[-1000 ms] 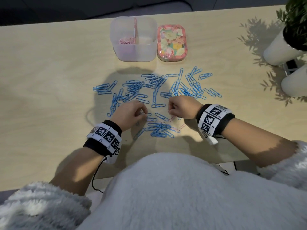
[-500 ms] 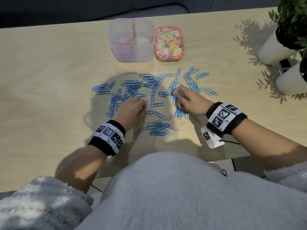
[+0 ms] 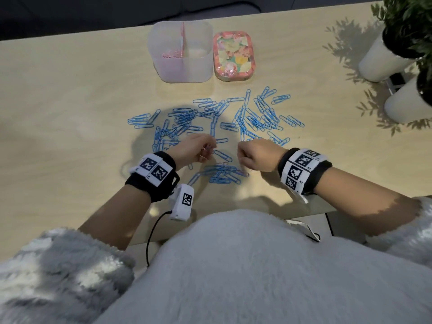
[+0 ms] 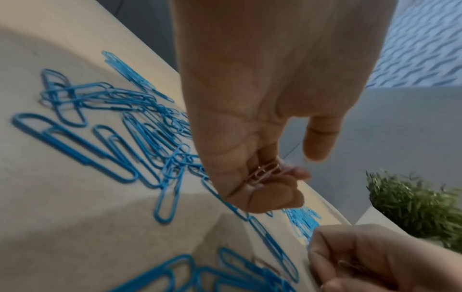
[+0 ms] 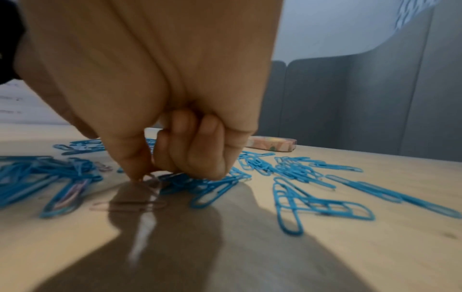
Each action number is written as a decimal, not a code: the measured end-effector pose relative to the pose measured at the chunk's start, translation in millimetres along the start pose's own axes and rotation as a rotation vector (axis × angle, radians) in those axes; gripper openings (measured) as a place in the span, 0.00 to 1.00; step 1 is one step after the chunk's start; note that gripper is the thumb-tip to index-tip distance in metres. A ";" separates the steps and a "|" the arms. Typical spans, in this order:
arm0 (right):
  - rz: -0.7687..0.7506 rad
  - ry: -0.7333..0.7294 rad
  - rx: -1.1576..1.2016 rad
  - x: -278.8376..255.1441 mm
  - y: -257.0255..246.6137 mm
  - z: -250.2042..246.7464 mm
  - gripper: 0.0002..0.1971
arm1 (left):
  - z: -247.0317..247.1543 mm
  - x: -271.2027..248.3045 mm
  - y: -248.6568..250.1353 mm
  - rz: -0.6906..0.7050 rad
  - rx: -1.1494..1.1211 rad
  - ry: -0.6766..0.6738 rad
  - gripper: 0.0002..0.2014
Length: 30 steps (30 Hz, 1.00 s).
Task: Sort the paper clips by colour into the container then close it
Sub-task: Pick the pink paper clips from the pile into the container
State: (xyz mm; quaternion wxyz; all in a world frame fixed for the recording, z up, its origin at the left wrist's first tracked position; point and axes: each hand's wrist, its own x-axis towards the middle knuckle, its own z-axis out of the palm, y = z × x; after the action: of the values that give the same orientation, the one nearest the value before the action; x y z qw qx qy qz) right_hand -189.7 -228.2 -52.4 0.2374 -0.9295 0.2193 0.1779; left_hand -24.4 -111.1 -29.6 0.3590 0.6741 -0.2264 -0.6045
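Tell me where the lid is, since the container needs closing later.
In the head view the floral lid lies flat on the table's far side, immediately right of the container.

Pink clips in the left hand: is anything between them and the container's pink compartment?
Nothing upright blocks the way. Between the left hand holding pink clips and the open container lie only flat blue clips on the table; the lid sits beside it.

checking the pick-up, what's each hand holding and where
Left hand: pink paper clips bunched in its curled fingers. Right hand: pinching a pink clip at one end, against the table.
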 end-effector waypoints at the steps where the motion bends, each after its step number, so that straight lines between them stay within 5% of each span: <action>1: 0.009 -0.001 0.027 -1.7 2.4 0.8 0.04 | 2.2 0.2 -0.6 -0.006 0.056 0.009 0.15; 4: 0.067 0.016 0.412 -7.6 11.4 -0.8 0.07 | 6.6 3.1 -7.9 0.112 0.391 0.061 0.19; 9: 0.282 0.039 1.054 -25.4 25.0 -6.2 0.13 | 12.7 5.9 -23.2 0.238 0.822 0.136 0.11; 13: 0.150 0.114 0.792 -27.3 31.9 3.2 0.12 | 16.8 4.4 -27.4 0.330 0.979 0.153 0.08; 17: 0.065 0.021 0.292 -23.7 31.6 9.5 0.08 | 18.7 4.0 -28.0 0.430 1.129 0.105 0.08; 20: 0.075 -0.024 0.161 -22.3 28.4 8.8 0.11 | 20.1 3.7 -29.8 0.446 1.155 0.089 0.10; 30: 0.196 -0.023 1.010 -19.1 11.7 3.3 0.15 | 12.7 9.3 -33.4 0.365 1.005 0.121 0.09</action>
State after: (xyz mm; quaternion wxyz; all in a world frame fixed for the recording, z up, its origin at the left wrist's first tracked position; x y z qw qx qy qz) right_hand -212.3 -229.6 -51.1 0.6413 -0.6719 0.3615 0.0815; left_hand -39.5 -99.3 -61.2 0.1038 0.7461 -0.5802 -0.3097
